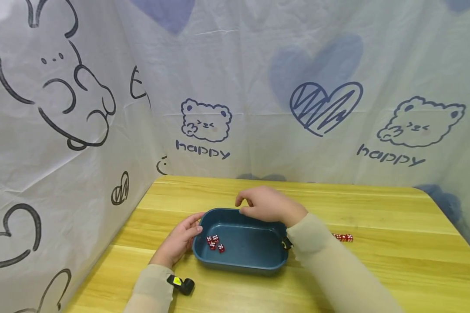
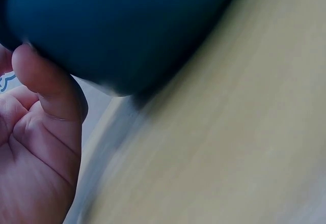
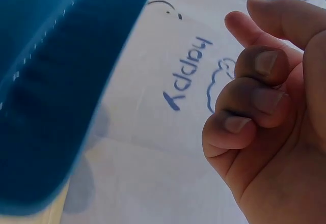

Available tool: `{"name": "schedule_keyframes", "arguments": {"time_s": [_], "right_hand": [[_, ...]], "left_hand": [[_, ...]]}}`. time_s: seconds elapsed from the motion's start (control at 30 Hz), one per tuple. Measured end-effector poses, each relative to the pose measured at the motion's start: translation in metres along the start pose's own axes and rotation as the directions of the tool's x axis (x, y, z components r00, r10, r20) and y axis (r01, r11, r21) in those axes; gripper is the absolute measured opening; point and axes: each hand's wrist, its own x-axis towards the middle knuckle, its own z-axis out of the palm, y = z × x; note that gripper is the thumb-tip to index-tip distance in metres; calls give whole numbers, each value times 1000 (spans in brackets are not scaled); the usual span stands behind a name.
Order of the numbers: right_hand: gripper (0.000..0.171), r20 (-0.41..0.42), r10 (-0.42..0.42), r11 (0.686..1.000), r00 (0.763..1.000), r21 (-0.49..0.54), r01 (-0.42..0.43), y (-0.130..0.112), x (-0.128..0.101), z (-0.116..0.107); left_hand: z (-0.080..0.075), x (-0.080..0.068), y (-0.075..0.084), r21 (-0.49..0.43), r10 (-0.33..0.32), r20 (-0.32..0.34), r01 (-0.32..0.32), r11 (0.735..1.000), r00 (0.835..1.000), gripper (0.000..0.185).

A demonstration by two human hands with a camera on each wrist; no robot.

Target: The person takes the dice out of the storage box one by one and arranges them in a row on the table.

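Note:
A dark teal oblong basin [image 1: 240,267] rests on the table. My left hand [image 1: 180,240] grips its left end, thumb at the rim and fingers along the outside; the left wrist view shows the thumb [image 2: 43,79] against the basin wall. Several red dice [image 1: 213,246] with white pips lie loose inside, near the left end. Over the basin's far rim is my right hand [image 1: 268,204], holding nothing. Its thumb and index finger stand apart, while the other fingers [image 3: 252,102] bend loosely toward the palm in the right wrist view.
A short row of red dice [image 1: 344,237] lies on the wooden table [image 1: 395,261] to the right, partly hidden by the right sleeve [image 1: 337,261]. White cloth [image 1: 258,143] with printed drawings hangs behind the table and along its left side.

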Motion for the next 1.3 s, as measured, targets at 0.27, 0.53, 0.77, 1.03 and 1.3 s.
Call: {"name": "schedule_keyframes", "arguments": {"time_s": [0.27,0.53,0.77,1.03,1.3], "right_hand": [[20,94,-81,996,992,-14,83,-14,25,27],[15,123,-146,988,982,67,139,-12,37,47],[20,178,-159,979,971,154,132,-5,41,66],[29,230,-97,984,968,168,59,2,44,82],[43,267,-139,983,954,150,101,5,49,94]], "left_hand": [[-1,-1,0,-9,-6,-2,6,1000,1000,52],[-1,0,1,0,-19,15,19,1000,1000,51],[-1,-1,1,3,-11,23,11,1000,1000,51],[-2,0,3,0,-12,19,12,1000,1000,51],[-2,-1,4,14,-20,20,20,1000,1000,53]]}}
